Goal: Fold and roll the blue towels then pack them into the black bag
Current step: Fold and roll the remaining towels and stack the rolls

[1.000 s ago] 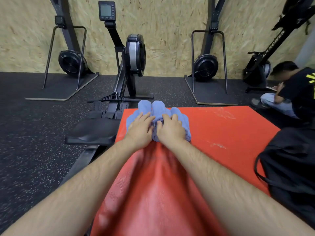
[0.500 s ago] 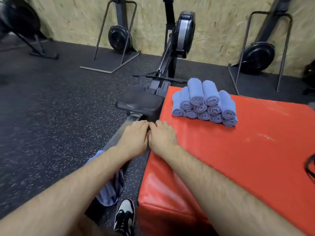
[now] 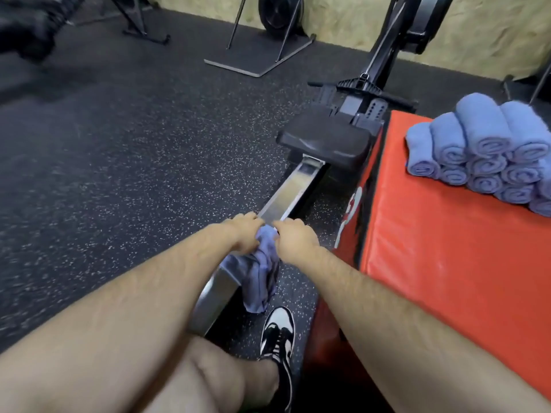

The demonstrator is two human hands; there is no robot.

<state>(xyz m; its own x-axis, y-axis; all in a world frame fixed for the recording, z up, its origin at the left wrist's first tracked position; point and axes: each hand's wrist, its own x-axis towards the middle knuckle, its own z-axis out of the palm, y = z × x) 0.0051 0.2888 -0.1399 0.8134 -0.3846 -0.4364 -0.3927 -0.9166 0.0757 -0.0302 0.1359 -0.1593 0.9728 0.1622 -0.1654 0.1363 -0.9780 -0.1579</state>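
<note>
Across the rower rail [image 3: 290, 189], crumpled blue towel [image 3: 259, 272] hanging limp, my left hand [image 3: 243, 234] and right hand [image 3: 293, 239] both clutching it

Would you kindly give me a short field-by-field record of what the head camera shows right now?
left hand: grips the loose blue towel
right hand: grips the same towel at its top
towel position: draped over the rowing machine rail
rolled blue towels: stacked in a pile on the red padded box
black bag: not in view
shoe: on the floor between rail and box
</note>
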